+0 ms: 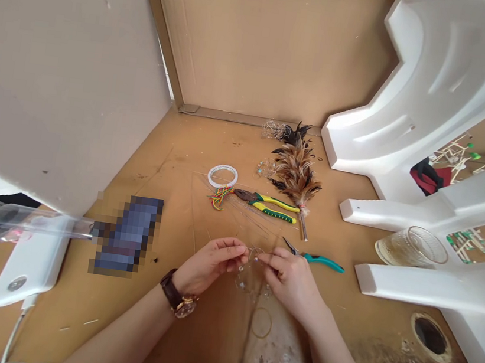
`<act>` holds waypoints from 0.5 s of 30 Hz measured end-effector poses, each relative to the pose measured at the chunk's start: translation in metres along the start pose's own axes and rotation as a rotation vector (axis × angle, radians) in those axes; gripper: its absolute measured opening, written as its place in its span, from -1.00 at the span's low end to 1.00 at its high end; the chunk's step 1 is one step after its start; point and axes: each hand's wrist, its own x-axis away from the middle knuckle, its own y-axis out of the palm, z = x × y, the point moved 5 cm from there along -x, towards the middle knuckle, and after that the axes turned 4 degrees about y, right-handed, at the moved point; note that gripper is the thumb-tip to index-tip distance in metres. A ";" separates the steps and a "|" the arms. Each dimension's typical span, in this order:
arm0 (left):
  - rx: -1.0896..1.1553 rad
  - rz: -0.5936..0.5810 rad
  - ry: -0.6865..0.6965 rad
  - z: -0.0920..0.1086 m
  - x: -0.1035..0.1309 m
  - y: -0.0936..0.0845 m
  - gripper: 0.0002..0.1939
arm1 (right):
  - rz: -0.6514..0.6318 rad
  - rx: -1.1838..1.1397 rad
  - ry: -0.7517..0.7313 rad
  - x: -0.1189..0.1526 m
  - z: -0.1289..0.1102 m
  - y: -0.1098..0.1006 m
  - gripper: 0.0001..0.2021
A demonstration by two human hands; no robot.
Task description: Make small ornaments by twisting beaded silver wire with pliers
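Observation:
My left hand [216, 264] pinches a thin clear or silvery wire between thumb and forefinger. Close on its right, my right hand [290, 274] has its fingers closed on the same beaded wire [240, 282]. Loops of this wire with small clear beads hang between the hands, above the table. How the wire runs behind my fingers is hidden. A thin gold-coloured ring [262, 323] lies below the hands. Just beyond my right hand rest small teal-handled pliers [325, 262], partly hidden by it.
Yellow-green pliers [275, 207], a white ring-shaped roll [210, 175], coloured threads [221, 195] and a brown feather bundle [295, 167] lie farther back. Left are a blurred-out dark object [130, 238] and a cabled white device [30, 266]. A glass [412, 248] stands between white prongs [416, 285] at right.

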 end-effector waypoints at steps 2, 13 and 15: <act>-0.016 0.022 0.043 0.000 0.000 0.000 -0.87 | -0.009 -0.008 0.006 0.000 -0.001 0.000 -0.68; 0.114 0.142 0.122 0.003 0.003 0.003 -0.85 | -0.045 -0.249 0.000 -0.002 -0.007 0.004 -0.74; 0.078 0.112 0.154 0.006 0.004 0.004 -0.85 | -0.049 -0.274 0.001 -0.003 -0.007 0.006 -0.76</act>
